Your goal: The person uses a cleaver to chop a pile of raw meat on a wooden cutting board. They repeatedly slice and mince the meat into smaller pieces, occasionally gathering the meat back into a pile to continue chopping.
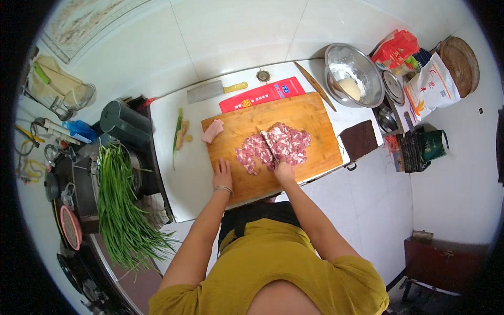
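A wooden cutting board (pixel 321 149) lies on the white counter, with a patch of chopped red-and-white meat (pixel 295 140) spread over its middle. My right hand (pixel 284 172) is closed round the handle of a knife (pixel 269 143). Its blade stands nearly on edge in the meat, seen from above as a thin strip. At the board's near left, my left hand (pixel 222 175) rests flat with fingers stretched out, holding nothing. A pale pink slab (pixel 212 131), perhaps pork skin or fat, sits at the board's upper left.
Behind the board lie a cleaver (pixel 206 92) and a flat red box (pixel 260 95). Spring onion (pixel 177 137) and ginger (pixel 182 131) lie to the left. Long green chives (pixel 118 205) spill over the stove side. A steel bowl (pixel 367 65) holds pale dough (pixel 349 89) at right.
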Motion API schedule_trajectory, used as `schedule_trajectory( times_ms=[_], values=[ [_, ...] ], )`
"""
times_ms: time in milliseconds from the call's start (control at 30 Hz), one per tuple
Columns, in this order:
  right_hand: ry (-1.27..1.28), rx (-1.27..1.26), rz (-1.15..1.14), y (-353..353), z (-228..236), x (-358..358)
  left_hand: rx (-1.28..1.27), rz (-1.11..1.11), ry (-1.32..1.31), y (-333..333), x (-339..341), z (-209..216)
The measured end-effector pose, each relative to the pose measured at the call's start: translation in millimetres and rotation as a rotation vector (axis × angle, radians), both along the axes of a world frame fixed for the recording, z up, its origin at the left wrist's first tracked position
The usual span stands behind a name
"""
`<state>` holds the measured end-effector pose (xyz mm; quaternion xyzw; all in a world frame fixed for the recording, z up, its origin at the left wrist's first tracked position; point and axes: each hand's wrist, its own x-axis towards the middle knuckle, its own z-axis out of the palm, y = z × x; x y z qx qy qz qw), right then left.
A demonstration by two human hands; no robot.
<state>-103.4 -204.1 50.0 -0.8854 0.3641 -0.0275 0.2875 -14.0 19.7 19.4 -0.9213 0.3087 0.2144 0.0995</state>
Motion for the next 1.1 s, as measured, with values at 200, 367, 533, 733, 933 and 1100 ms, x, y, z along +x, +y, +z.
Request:
schedule_trajectory(
  times_ms=[200,367,533,733,933,1100],
  values=[
    [-0.101,0.157,-0.007,-2.1,116.7,20.6,0.033,0.023,-0.013,0.3,-2.2,4.3],
    [0.104,0.104,0.016,-1.4,-12.6,2.1,0.055,0.011,0.053,-7.6,0.5,28.6],
    [-0.036,0.148,0.01,-12.1,88.3,23.4,-0.052,-0.001,-0.143,4.8,-6.3,-35.5],
    [0.142,0.041,0.033,5.4,-25.8,-3.0,-0.005,0.002,-0.064,4.3,-4.2,-25.4],
    [-0.07,0.086,0.003,-9.5,111.7,23.1,-0.007,0.006,-0.109,4.0,-2.4,-30.4],
    [0.075,-0.06,-0.043,-19.4,-21.4,-8.9,-0.082,-0.021,-0.218,4.7,-5.1,-48.0]
  ],
)
